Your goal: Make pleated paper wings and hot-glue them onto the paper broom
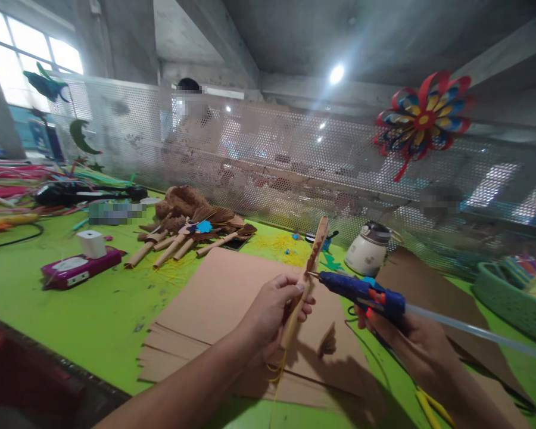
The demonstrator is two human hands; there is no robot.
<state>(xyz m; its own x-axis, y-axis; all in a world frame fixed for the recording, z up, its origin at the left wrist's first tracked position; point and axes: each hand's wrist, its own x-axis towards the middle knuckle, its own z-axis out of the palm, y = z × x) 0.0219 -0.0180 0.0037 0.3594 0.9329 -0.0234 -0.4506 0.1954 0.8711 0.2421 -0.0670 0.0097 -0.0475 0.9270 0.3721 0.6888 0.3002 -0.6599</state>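
Head view: above the kraft-paper stack [223,280], my left hand [272,307] pinches the rolled-paper stick [291,331], best kept still, while my right hand [413,342] wraps the glue gun [357,291], nozzle [313,274] best held close.

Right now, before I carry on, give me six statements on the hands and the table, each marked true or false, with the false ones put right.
1. The right hand holds a blue glue gun. True.
2. The left hand is empty. False: it grips a tan stick-shaped piece.
3. A translucent stick extends from the back of the glue gun. True.
4. The nozzle points away from the tan stick-shaped piece. False: it points at it, its tip touching or very close.
5. Brown sheets lie on the green table. True.
6. A purple power strip lies right of the sheets. False: it lies to their left.
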